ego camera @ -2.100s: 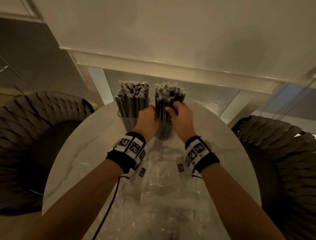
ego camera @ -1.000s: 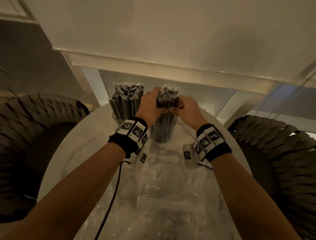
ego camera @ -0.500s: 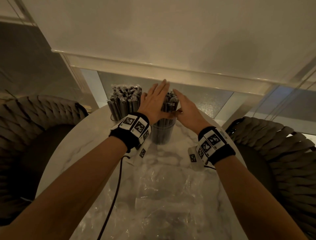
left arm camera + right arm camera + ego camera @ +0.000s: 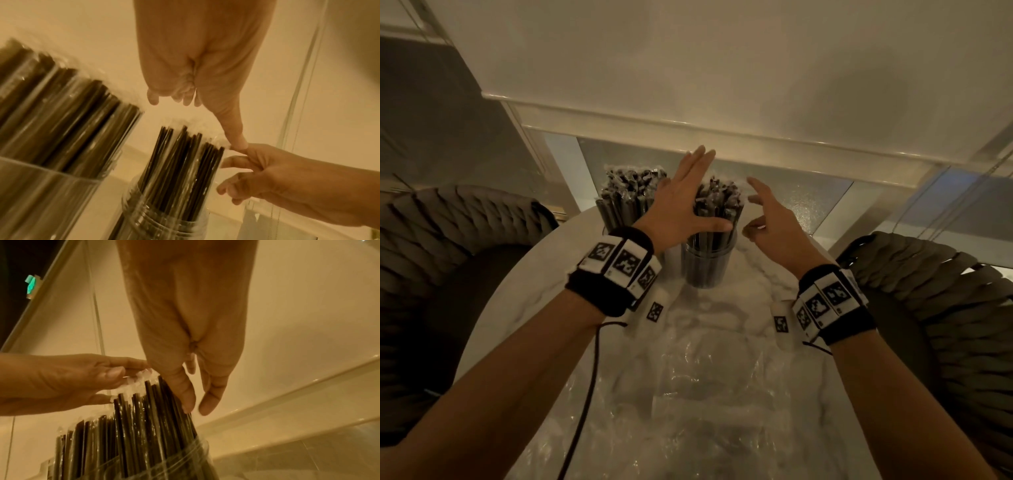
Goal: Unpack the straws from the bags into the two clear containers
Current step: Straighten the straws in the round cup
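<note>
Left hand [image 4: 681, 209] flat with fingers spread against wrapped straws [image 4: 717, 202] in right clear container [image 4: 707, 265], right hand [image 4: 770, 222] loosely open beside them, holding nothing

Black straws [image 4: 717, 209], white marbled table [image 4: 524, 308], black-and-white checkered wristbands [image 4: 619, 265].

Two clear containers [image 4: 708, 270] of straws [image 4: 717, 202], two hands [image 4: 678, 209], two woven chairs [image 4: 945, 308]

Straws [image 4: 717, 205] in containers [image 4: 705, 267], seemingly side-by-side
</note>
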{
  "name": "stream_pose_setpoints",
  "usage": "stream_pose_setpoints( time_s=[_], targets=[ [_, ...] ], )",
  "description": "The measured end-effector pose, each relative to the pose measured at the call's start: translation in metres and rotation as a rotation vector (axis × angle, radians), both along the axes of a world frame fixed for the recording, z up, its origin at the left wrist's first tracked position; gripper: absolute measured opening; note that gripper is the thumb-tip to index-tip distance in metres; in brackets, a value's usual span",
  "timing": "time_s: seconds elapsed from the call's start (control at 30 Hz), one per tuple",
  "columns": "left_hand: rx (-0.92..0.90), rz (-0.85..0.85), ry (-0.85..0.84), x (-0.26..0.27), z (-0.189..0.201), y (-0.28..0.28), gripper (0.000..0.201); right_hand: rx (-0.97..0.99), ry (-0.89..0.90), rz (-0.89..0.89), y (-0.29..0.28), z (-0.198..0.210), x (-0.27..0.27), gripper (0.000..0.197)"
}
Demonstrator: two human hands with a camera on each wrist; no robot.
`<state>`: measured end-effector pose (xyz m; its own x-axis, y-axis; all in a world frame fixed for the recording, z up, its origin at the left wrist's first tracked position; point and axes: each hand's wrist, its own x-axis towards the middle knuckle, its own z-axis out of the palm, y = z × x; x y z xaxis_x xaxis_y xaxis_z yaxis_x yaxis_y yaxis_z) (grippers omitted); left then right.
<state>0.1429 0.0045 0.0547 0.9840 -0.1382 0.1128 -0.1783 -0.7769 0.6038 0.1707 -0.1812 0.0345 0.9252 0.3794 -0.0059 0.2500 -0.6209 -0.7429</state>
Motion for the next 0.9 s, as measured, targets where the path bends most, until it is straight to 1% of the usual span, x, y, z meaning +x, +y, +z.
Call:
stream_pose_setpoints(
  time_s=[0.1,0.17,0.2,0.23,0.3,0.37,0.43,0.53,0.67,0.73,0.8,0.9],
  targets=[
    [-0.024,-0.026,-0.005,-0.012,0.005,0.005,0.105,-0.026,-0.091,0.041,-0.001,0.008,-0.005,0.088],
    [0.026,-0.045,0.018,-0.012,0.002,0.005,0.107,-0.060,-0.187,0.100,0.008,0.014,-0.007,0.092],
    [0.059,-0.057,0.034,-0.010,-0.002,0.004,0.108,-0.113,-0.217,0.138,0.014,0.014,-0.006,0.096],
    [0.093,-0.069,0.052,-0.008,-0.005,0.002,0.108,-0.185,-0.226,0.174,0.021,0.013,-0.005,0.099],
    [0.170,-0.074,0.079,-0.002,-0.013,-0.001,0.106,-0.324,-0.188,0.223,0.031,0.006,-0.001,0.104],
    [0.265,-0.069,0.076,0.005,-0.021,-0.005,0.102,-0.393,-0.156,0.240,0.036,-0.003,0.004,0.103],
    [0.335,-0.068,0.051,0.008,-0.028,-0.008,0.101,-0.390,-0.176,0.236,0.036,-0.009,0.007,0.101],
    [0.379,-0.081,0.058,0.010,-0.031,-0.005,0.099,-0.385,-0.226,0.248,0.035,-0.014,0.009,0.098],
    [0.318,-0.102,0.087,0.005,-0.018,-0.002,0.103,-0.423,-0.209,0.264,0.028,-0.004,0.004,0.103],
    [0.274,-0.077,0.081,0.000,-0.005,0.001,0.105,-0.376,-0.207,0.226,0.024,0.013,-0.004,0.102],
    [0.220,-0.050,0.032,-0.010,0.011,0.006,0.105,-0.261,-0.214,0.129,0.017,0.031,-0.014,0.103],
    [0.088,-0.010,-0.019,-0.035,0.027,0.015,0.093,-0.081,-0.281,0.006,0.001,0.042,-0.031,0.099]
  ],
)
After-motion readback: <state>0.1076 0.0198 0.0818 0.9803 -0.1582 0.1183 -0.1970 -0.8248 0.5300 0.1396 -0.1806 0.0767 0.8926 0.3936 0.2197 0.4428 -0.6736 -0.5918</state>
